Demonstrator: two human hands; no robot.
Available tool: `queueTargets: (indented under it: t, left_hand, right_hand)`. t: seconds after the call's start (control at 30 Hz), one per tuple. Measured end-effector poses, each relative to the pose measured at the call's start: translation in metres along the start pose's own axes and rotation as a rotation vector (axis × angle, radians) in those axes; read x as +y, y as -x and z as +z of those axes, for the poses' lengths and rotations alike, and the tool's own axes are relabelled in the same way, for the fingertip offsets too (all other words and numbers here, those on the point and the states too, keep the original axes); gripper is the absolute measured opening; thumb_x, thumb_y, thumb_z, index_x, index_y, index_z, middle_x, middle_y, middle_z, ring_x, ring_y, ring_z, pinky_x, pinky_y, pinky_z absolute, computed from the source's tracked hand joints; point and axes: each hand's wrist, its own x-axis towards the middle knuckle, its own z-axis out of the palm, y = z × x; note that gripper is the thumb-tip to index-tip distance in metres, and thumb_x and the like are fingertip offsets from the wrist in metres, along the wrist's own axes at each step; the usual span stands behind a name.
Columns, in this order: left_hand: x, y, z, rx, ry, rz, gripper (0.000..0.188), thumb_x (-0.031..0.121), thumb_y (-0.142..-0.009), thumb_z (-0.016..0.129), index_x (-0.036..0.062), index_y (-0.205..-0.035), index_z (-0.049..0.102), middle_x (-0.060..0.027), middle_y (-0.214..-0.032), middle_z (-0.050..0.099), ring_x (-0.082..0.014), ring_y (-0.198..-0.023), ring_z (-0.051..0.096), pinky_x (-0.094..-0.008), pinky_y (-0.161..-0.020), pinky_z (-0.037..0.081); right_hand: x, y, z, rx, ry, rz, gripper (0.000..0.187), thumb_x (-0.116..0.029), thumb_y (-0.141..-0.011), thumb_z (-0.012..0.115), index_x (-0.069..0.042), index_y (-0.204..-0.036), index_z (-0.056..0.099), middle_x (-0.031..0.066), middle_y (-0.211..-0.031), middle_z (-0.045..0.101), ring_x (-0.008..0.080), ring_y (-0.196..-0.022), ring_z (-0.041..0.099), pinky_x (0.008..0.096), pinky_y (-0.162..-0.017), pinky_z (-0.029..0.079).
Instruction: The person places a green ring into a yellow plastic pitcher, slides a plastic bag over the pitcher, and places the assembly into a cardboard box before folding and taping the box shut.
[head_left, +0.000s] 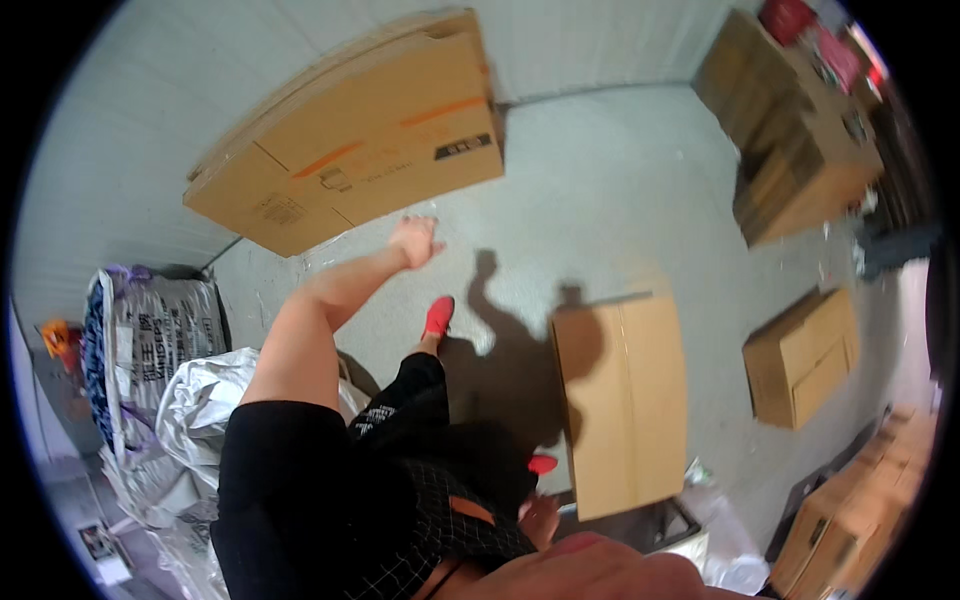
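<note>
My left hand (pixel 417 240) reaches forward over the floor with its fingers stretched out and nothing in them. Just beyond it, a stack of flattened cardboard cartons (pixel 370 150) with orange and black print leans against the wall. My right hand (pixel 540 520) shows only in part, low in the head view and close to my body. Its fingers are mostly hidden, so its hold cannot be made out. Right beside it is a plain brown cardboard box (pixel 627 400), its long taped seam facing up.
Silver and clear plastic sacks (pixel 165 340) crowd the left side. Larger cartons (pixel 800 140) stand at the far right, with a small cardboard box (pixel 805 360) on the grey floor (pixel 610 170) nearer me. More cartons (pixel 860 500) and clear plastic wrapping (pixel 725 530) lie at the lower right.
</note>
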Motion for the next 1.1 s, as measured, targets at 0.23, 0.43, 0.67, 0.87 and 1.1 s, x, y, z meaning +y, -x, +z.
queueTargets:
  t: [0.23, 0.43, 0.67, 0.87, 1.1]
  left_hand:
    - [-0.313, -0.165, -0.115, 0.311, 0.158, -0.59, 0.069, 0.049, -0.092, 0.061, 0.002, -0.139, 0.042, -0.0161, -0.141, 0.051, -0.0308, -0.133, 0.047, -0.0444, -0.111, 0.037]
    - [-0.474, -0.176, -0.1, 0.333, -0.021, -0.626, 0.084, 0.048, -0.09, 0.062, 0.0028, -0.152, 0.026, -0.0132, -0.16, 0.028, -0.0281, -0.148, 0.027, -0.0436, -0.121, 0.025]
    - [-0.444, -0.099, -0.074, 0.529, -0.03, -0.439, 0.066, 0.04, -0.09, 0.064, 0.0055, -0.142, 0.042, -0.0143, -0.152, 0.042, -0.0306, -0.141, 0.039, -0.0447, -0.113, 0.036]
    - [-0.446, -0.038, -0.078, 0.258, 0.21, -0.463, 0.037, 0.031, -0.085, 0.072, 0.0127, -0.11, 0.052, -0.0109, -0.104, 0.065, -0.0318, -0.101, 0.061, -0.0436, -0.079, 0.051]
    - [-0.479, 0.046, -0.033, 0.003, -0.023, -0.387, 0.031, 0.034, -0.083, 0.073, 0.012, -0.103, 0.063, -0.0083, -0.098, 0.07, -0.0275, -0.104, 0.064, -0.0442, -0.081, 0.053]
  right_hand:
    - [0.068, -0.015, 0.149, -0.262, 0.586, 0.261, 0.031, -0.026, -0.099, 0.054, -0.002, -0.118, 0.06, 0.0117, -0.105, 0.069, 0.0223, -0.091, 0.066, 0.0342, -0.078, 0.054]
    - [0.087, 0.079, 0.487, -0.247, 1.073, -0.058, 0.035, -0.028, -0.101, 0.054, -0.001, -0.123, 0.055, 0.0164, -0.108, 0.067, 0.0255, -0.095, 0.065, 0.0394, -0.083, 0.052]
    - [0.155, 0.056, 0.684, -0.509, 1.313, -0.255, 0.029, -0.021, -0.098, 0.059, 0.001, -0.117, 0.06, 0.0101, -0.102, 0.067, 0.0188, -0.093, 0.066, 0.0338, -0.083, 0.054]
    - [0.333, 0.047, 0.897, -0.573, 0.812, 0.147, 0.05, -0.019, -0.092, 0.068, -0.005, -0.133, 0.044, 0.014, -0.128, 0.056, 0.0341, -0.116, 0.059, 0.0518, -0.092, 0.056]
    - [0.404, 0.028, 0.856, -0.234, 0.886, 0.086, 0.038, -0.002, -0.089, 0.062, 0.0, -0.125, 0.053, 0.0155, -0.126, 0.056, 0.0359, -0.109, 0.064, 0.0472, -0.081, 0.061]
